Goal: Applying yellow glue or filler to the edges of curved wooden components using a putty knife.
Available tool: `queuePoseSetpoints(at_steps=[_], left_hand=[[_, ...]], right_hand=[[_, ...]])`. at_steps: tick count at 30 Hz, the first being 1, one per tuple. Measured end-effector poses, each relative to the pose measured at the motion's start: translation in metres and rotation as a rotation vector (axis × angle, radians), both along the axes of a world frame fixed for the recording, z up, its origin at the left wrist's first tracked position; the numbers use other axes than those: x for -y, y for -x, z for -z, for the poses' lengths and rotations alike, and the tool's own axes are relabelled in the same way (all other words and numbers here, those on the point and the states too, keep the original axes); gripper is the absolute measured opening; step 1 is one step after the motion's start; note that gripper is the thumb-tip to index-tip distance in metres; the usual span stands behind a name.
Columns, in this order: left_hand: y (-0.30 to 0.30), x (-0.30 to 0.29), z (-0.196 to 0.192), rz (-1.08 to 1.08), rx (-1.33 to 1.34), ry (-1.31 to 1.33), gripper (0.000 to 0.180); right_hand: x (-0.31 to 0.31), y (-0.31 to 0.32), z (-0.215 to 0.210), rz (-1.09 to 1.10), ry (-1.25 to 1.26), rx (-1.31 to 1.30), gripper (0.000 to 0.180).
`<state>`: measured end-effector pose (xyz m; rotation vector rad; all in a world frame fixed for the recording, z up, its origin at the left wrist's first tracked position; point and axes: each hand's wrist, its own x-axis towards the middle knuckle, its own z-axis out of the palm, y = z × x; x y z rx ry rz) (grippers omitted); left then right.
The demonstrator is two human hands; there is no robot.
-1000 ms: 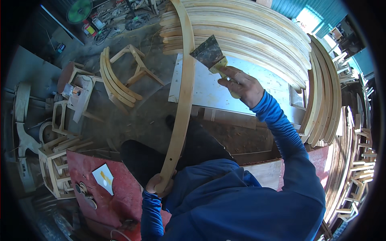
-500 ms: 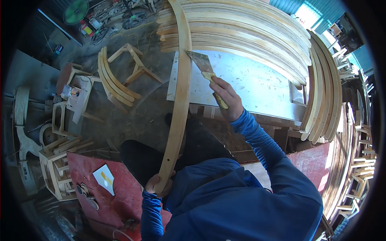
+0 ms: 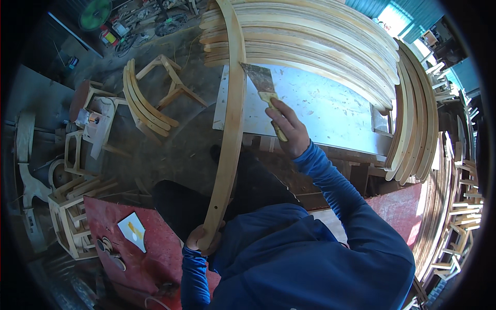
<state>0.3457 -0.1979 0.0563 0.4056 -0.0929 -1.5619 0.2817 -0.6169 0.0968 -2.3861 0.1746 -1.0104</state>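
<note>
My left hand (image 3: 202, 238) is closed round the near end of a long curved wooden strip (image 3: 232, 113), which runs away from me toward the top of the view. A small dark hole shows in the strip just above that grip. In my right hand (image 3: 290, 128) is a putty knife (image 3: 260, 77) with a yellowish handle and a wide, stained blade. One corner of the blade meets the strip's right edge, well up its length. Behind the knife lies a pale, spotted tabletop (image 3: 315, 106).
Stacked curved strips (image 3: 310, 44) cover the table's far side, with more (image 3: 413, 113) at its right end. Left of me, several curved pieces (image 3: 145, 103) rest by a wooden frame (image 3: 173, 82). A red board (image 3: 124, 217) carries a white plate with yellow paste (image 3: 134, 231).
My right hand and the putty knife have shifted slightly left, and the knife's handle is more upright. The strip and my left hand stay nearly in place.
</note>
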Motion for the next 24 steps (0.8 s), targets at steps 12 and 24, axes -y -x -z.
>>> queuePoseSetpoints(at_steps=[12, 24], left_hand=[[-0.002, -0.002, 0.003, 0.033, 0.003, 0.026, 0.067], [-0.001, -0.002, 0.0, 0.014, 0.048, -0.016, 0.067]], right_hand=[[0.01, 0.02, -0.03, -0.014, 0.023, -0.001, 0.043], [-0.008, 0.03, -0.031, -0.055, 0.003, -0.132, 0.04]])
